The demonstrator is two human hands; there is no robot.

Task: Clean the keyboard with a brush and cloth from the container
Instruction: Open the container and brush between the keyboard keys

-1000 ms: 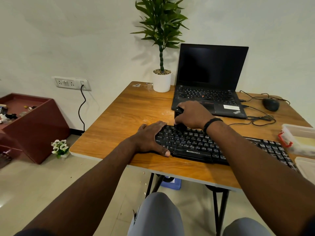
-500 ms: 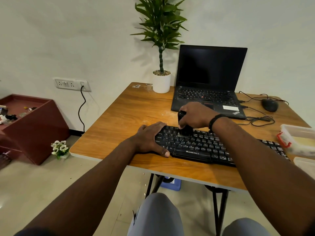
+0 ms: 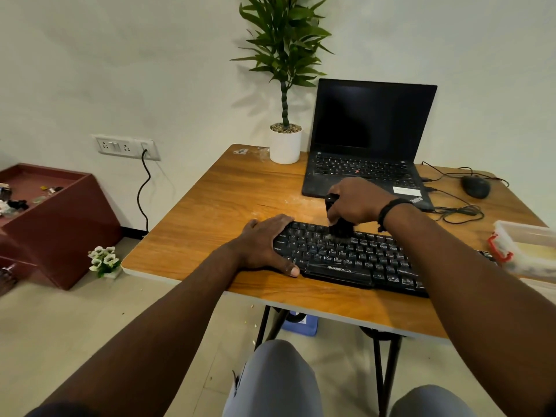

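A black keyboard [image 3: 355,260] lies along the front of the wooden table [image 3: 216,212]. My left hand [image 3: 264,245] grips its left end, thumb on the front edge, fingers over the back. My right hand [image 3: 358,203] grips a black brush [image 3: 340,227] whose bristles touch the upper key rows near the keyboard's middle. A clear plastic container [image 3: 529,248] with a red clasp sits at the table's right edge; something yellowish shows inside. My right forearm hides the keyboard's right part.
An open black laptop [image 3: 367,139] stands behind the keyboard, a white potted plant [image 3: 285,142] to its left. A black mouse [image 3: 476,186] and tangled cables [image 3: 460,210] lie at the back right. A maroon box [image 3: 51,212] sits on the floor at left.
My right hand has swept the brush to the right along the upper key rows. My left hand has stayed on the keyboard's left end.
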